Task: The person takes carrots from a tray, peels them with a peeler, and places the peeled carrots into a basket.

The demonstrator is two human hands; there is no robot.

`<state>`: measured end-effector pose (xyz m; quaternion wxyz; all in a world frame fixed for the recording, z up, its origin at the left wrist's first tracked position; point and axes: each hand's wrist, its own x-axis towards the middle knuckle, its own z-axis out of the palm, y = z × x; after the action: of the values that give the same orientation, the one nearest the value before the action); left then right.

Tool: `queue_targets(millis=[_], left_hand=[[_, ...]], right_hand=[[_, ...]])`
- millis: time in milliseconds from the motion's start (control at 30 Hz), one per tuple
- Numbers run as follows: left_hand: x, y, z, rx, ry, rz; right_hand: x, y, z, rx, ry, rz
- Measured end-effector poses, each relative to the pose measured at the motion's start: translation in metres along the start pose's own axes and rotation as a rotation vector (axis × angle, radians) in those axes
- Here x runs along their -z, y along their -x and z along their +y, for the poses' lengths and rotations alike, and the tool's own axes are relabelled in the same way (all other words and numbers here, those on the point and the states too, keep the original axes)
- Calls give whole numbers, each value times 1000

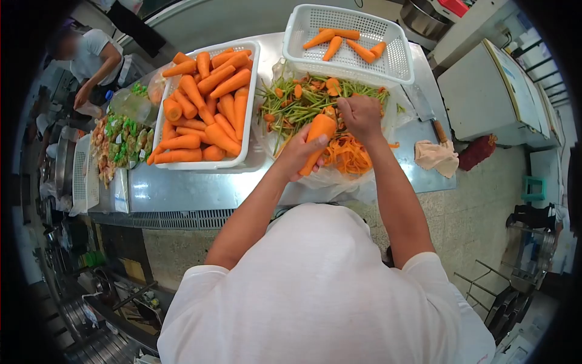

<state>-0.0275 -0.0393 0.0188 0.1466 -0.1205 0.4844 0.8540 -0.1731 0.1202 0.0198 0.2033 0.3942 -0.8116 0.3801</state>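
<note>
My left hand (294, 155) is wrapped round a thick carrot (322, 128), which slants with its stem end up and to the right. Close to that stem end, my right hand (362, 117) is closed in a fist; whatever it grips is hidden. Beneath both hands spreads a pile of green stalks and carrot tops (290, 109). Orange carrot peelings (348, 155) lie heaped on clear plastic just below my right hand.
Left stands a white basket (250, 130) full of carrots; behind, another basket (388, 67) holds several. A knife (422, 106) and a cloth (435, 159) lie right on the metal table (206, 189). Bagged vegetables (124, 142) lie far left, near another person (100, 57).
</note>
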Motion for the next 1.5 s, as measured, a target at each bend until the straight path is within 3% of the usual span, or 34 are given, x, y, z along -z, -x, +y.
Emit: queue_targets(millis=[67, 200, 300, 367, 400, 467, 500, 600, 700, 800, 833, 867, 933, 1067, 1133, 1167, 1233, 1300, 1433, 1467, 1500], left_hand=[[1, 4, -1, -33, -13, -18], [5, 5, 2, -4, 28, 61], [4, 7, 4, 37, 69, 13], [-5, 11, 6, -87, -23, 119], [-4, 10, 8, -93, -21, 130], [-6, 10, 5, -94, -50, 138], [-2, 6, 2, -88, -51, 132], [5, 3, 3, -85, -21, 105], [10, 8, 1, -61, 33, 118], [12, 7, 0, 49, 87, 24], [8, 11, -1, -6, 62, 54], [6, 12, 3, -64, 34, 85], [2, 13, 7, -98, 11, 118], [10, 5, 1, -92, -7, 116], [11, 6, 2, -91, 1, 111], [11, 7, 3, -83, 18, 108], [18, 9, 3, -33, 71, 59], [18, 8, 1, 18, 112, -8], [10, 11, 6, -98, -29, 74], [6, 15, 4, -130, -66, 125], [8, 14, 2, -123, -61, 127]], right_hand=[[-4, -1, 12, -297, 45, -47], [-3, 0, -5, -177, -79, -63], [-11, 3, -1, -81, 70, -125], [-6, -1, -4, -346, 21, -209], [-6, -5, -10, -337, 14, -214], [-3, 0, -26, -31, -108, -130], [-13, 3, -18, -23, -120, -53], [-13, -3, -5, -234, 39, -188], [-5, -5, -26, -35, -131, -79], [-21, -2, -10, -177, -215, -136], [-22, 1, -6, -156, 30, -91], [-19, -1, -11, -153, 26, -84], [-9, -5, -25, -155, -211, -48], [-21, 1, -10, -49, -242, -93], [-19, -3, -4, -284, -105, -177], [-18, -7, -9, -279, -108, -178], [-14, -6, -20, -64, -267, -141], [-22, -2, -11, -147, -205, -162], [-15, -6, -11, -334, -129, -229], [-16, -5, -14, -337, -131, -239], [-19, -5, -16, -210, -182, -212]])
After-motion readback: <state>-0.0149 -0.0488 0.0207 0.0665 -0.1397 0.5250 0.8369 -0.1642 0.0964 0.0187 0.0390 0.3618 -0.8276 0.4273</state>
